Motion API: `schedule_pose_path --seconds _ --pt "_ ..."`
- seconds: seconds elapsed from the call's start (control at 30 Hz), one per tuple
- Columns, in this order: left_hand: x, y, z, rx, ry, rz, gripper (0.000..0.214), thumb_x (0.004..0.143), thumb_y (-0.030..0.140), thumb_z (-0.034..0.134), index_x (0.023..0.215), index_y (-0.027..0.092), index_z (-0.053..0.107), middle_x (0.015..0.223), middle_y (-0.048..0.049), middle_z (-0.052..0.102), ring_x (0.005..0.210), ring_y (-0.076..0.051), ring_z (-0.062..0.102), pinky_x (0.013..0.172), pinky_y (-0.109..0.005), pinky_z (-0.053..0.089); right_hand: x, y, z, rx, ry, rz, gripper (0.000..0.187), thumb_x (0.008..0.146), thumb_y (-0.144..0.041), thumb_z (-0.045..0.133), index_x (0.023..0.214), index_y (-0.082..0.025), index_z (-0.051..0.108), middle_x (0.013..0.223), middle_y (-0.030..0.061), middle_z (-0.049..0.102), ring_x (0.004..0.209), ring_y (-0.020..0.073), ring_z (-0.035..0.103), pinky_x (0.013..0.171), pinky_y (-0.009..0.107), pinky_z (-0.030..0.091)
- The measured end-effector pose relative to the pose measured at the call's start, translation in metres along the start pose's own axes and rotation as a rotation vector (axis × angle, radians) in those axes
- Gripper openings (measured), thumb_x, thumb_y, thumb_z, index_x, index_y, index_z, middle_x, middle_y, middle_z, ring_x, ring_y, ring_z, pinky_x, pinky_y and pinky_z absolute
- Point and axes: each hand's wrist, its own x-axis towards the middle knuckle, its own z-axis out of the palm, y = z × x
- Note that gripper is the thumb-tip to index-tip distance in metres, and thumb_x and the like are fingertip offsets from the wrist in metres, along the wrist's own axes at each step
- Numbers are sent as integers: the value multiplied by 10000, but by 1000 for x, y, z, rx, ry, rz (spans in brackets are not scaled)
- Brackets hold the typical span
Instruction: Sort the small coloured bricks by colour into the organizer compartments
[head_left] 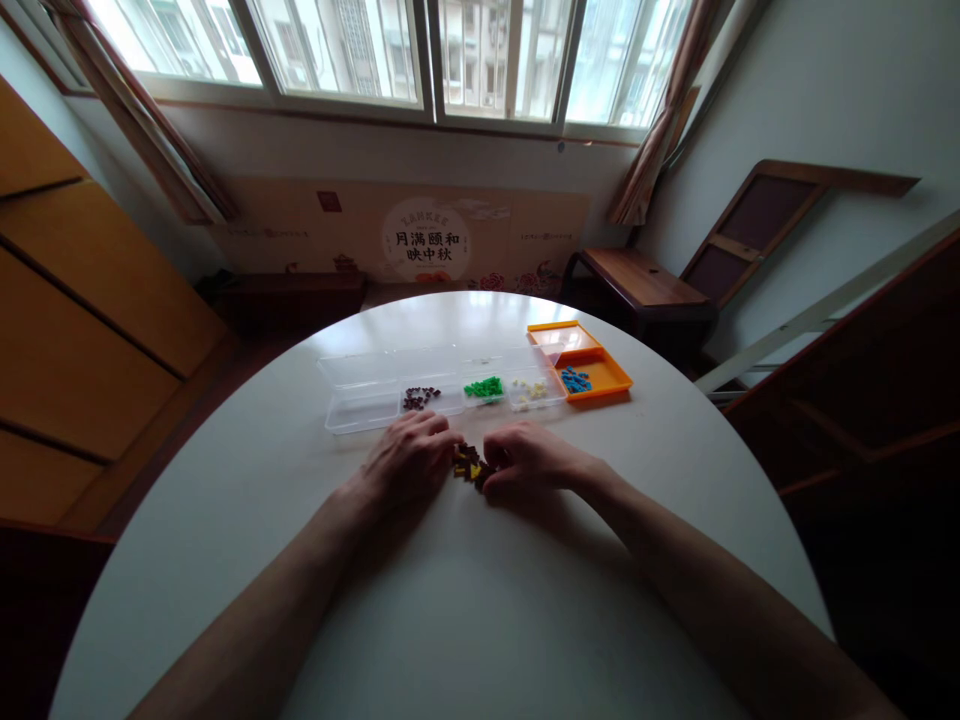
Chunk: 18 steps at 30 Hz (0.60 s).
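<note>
A small cluster of brown and yellow building bricks [469,464] lies between my two hands, low over the white round table [480,600]. My left hand [411,448] is closed, its curled fingertips at the cluster's left end. At the right end, my right hand [531,458] is bent into a pinch, thumb and forefinger on the brown bricks. The fingers cover parts of the cluster at both sides. Just beyond stands a clear plastic divided box [360,408] holding dark brown bricks [421,398], green bricks [484,388] and pale yellow bricks [529,391] in separate compartments.
Right of the clear box sits an orange tray [613,378] with blue bricks [575,380] in it. Its see-through panel [564,337] lies towards the window. Past the table's far edge are a wooden chair [645,277] at the right and a low dark bench [289,300] at the left.
</note>
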Motion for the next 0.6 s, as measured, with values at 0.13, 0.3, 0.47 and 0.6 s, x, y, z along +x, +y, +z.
schedule_pose_path --seconds 0.13,0.3,0.47,0.6 --pt "0 -1 0 -6 2 -11 236 853 138 476 872 219 696 779 -40 611 723 -165 545 700 -314 451 3 1 11 -17 100 -57 170 720 -256 778 749 -159 641 694 -25 622 643 97 510 589 202 317" --pt "-1 -3 1 -74 12 -46 229 818 97 490 880 211 678 796 -32 620 748 -164 557 716 -310 457 4 7 15 64 165 -84 134 736 -204 753 795 -150 645 724 -20 633 650 94 525 600 196 356" --pt "-2 -2 1 -139 5 -58 172 798 103 541 869 208 657 806 -25 617 759 -159 564 735 -303 462 8 11 20 86 324 -70 173 821 -138 626 986 -145 677 822 14 631 674 97 534 663 216 425" --pt "-1 -2 2 -126 32 -58 164 792 96 534 826 201 655 772 -22 609 736 -158 555 709 -297 453 9 11 27 -51 330 -109 291 852 -95 563 1082 -203 704 942 49 627 801 127 575 771 244 445"
